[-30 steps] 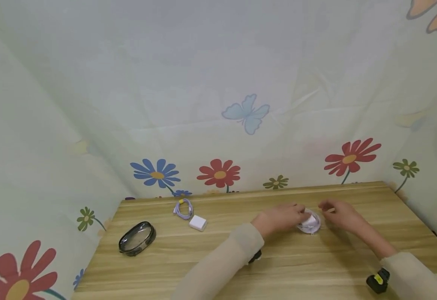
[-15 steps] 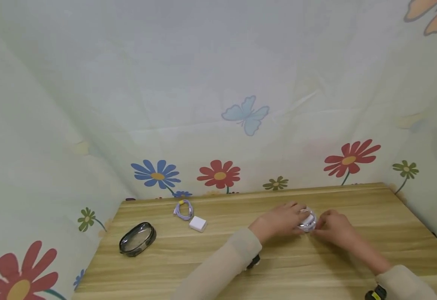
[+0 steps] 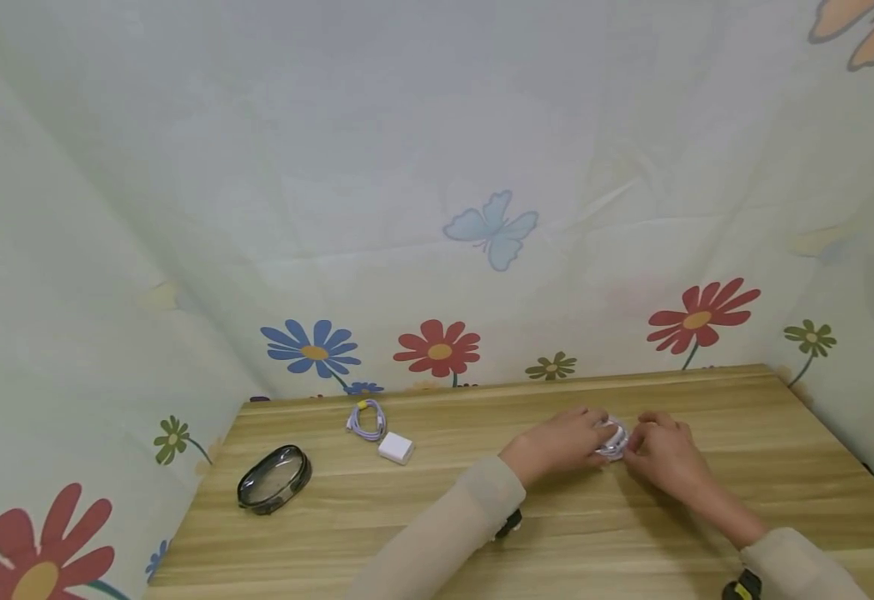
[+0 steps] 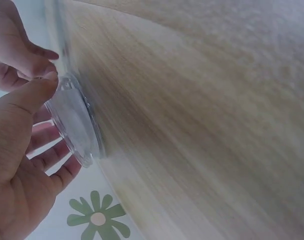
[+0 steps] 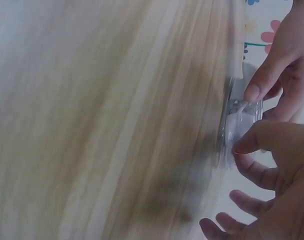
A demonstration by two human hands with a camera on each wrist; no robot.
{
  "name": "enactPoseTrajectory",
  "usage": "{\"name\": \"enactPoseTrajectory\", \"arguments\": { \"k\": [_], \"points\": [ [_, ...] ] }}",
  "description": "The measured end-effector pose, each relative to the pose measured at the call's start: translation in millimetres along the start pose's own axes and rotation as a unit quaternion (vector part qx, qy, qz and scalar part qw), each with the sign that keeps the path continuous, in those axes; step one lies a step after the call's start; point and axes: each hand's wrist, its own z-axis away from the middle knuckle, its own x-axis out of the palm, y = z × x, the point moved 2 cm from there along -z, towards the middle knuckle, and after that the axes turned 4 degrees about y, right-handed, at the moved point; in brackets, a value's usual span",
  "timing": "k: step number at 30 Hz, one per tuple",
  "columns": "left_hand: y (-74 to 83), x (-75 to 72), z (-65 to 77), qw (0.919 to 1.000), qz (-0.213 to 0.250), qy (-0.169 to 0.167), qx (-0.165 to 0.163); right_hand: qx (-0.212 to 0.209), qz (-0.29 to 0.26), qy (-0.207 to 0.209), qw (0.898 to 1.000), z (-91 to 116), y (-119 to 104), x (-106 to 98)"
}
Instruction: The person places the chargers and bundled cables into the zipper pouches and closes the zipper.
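Clear round case (image 3: 614, 445) between left hand (image 3: 566, 443), gripping one side, and right hand (image 3: 667, 457), pinching other (thumb, forefinger).

Left hand (image 3: 566, 443) and right hand (image 3: 669, 458) either side of an apparently clear case (image 3: 616, 442)

A booth-like nook: pale cloth (image 3: 347, 167) printed with flowers (image 3: 439, 351) and a blue butterfly (image 3: 493, 232) encloses a wood-grain worktop (image 3: 601, 542) on three sides.
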Motion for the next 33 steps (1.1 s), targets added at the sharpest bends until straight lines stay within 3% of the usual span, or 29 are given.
{"name": "enactPoseTrajectory", "arguments": {
  "k": [7, 10, 16, 20, 23, 26, 33],
  "points": [
    [1.8, 1.4, -1.4, 0.9999, -0.009, 0.010, 0.006, -0.068, 0.110, 0.005, 0.992, 5.2, -4.4, 7.2],
    [2.1, 1.2, -1.2, 1.0000, 0.001, 0.008, 0.002, -0.081, 0.113, -0.001, 0.990, 5.6, -3.2, 9.1],
    [0.6, 1.9, 1.0, 0.9999, 0.006, -0.006, -0.007, -0.069, 0.070, -0.074, 0.992, -1.1, 4.6, 8.9],
    [0.2, 1.5, 1.8, 0.9999, 0.001, -0.012, -0.008, -0.085, 0.091, -0.043, 0.991, -3.3, 5.6, 6.3],
    [0.9, 1.8, 1.9, 0.9998, 0.000, -0.016, -0.009, -0.127, 0.113, 0.001, 0.986, -3.5, 5.9, 5.3],
    [1.7, 0.8, 2.7, 0.9998, -0.003, -0.017, -0.010, -0.143, 0.105, 0.028, 0.984, -3.1, 6.3, 3.4],
    [2.4, -2.1, 4.8, 0.9999, -0.012, -0.008, -0.004, -0.121, 0.087, 0.069, 0.986, 0.7, 7.4, -5.4]
  ]
}}
